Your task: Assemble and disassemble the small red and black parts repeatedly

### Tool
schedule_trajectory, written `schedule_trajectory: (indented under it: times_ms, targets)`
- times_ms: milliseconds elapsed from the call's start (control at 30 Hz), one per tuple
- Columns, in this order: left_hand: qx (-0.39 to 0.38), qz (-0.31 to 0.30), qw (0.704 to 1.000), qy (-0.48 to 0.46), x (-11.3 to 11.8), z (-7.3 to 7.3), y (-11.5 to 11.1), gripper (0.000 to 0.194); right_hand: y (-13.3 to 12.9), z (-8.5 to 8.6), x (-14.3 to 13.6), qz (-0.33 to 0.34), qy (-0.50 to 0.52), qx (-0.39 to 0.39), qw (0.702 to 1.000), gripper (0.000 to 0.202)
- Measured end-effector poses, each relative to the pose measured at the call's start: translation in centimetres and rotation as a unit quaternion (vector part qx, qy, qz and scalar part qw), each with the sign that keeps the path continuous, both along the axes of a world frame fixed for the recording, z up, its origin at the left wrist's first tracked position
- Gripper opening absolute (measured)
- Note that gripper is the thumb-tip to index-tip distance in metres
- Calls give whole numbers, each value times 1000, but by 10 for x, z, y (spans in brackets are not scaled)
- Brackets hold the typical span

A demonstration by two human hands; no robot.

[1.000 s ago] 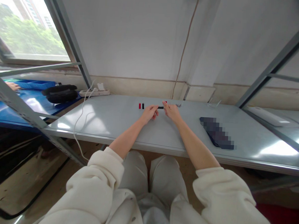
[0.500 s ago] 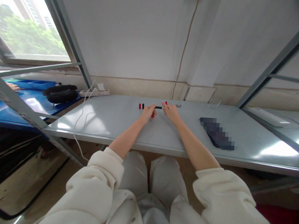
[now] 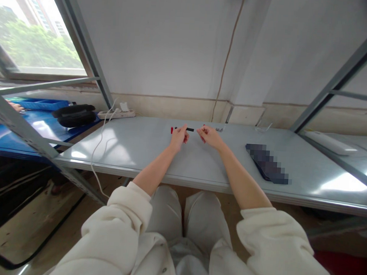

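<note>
My left hand is closed around a slim black pen-like rod, whose bare end points right. Just across from that end, apart from it, my right hand has its fingertips pinched together. Anything in that pinch is too small to make out. Left of my left hand stands a small red cylinder. A black piece next to it is mostly covered by the hand. Behind my right hand lie several small greyish pieces, and a bit of something dark red peeks out there.
On the grey table a dark, pixelated flat object lies at right. A power strip with a white cable sits at back left. Black case-like item and blue tray rest on the neighbouring blue table, near another person's hand.
My left hand has moved slightly left with the black rod. My right hand has come off the rod's right end, its fingers now pinched and pointing left.
</note>
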State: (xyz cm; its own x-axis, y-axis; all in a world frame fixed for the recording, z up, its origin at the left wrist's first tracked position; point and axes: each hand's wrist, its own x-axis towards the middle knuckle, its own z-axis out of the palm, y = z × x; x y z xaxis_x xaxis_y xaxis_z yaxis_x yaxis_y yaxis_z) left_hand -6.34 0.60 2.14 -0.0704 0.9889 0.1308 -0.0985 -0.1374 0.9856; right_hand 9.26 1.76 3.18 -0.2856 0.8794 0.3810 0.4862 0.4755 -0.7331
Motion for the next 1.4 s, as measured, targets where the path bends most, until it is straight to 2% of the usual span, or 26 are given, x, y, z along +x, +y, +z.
schedule_trajectory:
  times_ms: [167, 267, 367, 533, 700, 933, 1000, 1133, 1267, 1400]
  targets:
    - [37, 11, 999, 16, 1, -1, -1, 45, 2, -2, 1, 28, -4, -26, 999, 37]
    - [60, -7, 997, 41, 2, 0, -3, 44, 3, -5, 0, 41, -34, -21, 998, 28]
    - [85, -39, 994, 49, 4, 2, -6, 36, 5, -8, 0, 51, -50, -6, 997, 21]
    - [82, -37, 995, 46, 4, 1, -6, 25, 7, -10, 1, 47, -58, 20, 997, 21]
    - [108, -57, 988, 91, 3, -1, -5, 21, 5, -7, 1, 32, -81, 37, 995, 23]
    - [114, -67, 982, 133, 4, -2, -4, 17, 9, -8, 3, 9, -129, 114, 985, 20]
    - [116, -52, 982, 140, 4, -3, -3, 16, 12, -10, 5, -5, -152, 116, 981, 17]
    - [127, -15, 983, 133, 3, -5, -1, 17, 16, -12, 13, -52, -212, 74, 973, 8]
    - [126, -33, 980, 149, 3, -7, 0, 16, 19, -10, 27, -121, -244, 40, 961, 2]
    - [126, -50, 975, 177, 4, -7, -1, 15, 23, -12, 38, -193, -254, 7, 948, 5]
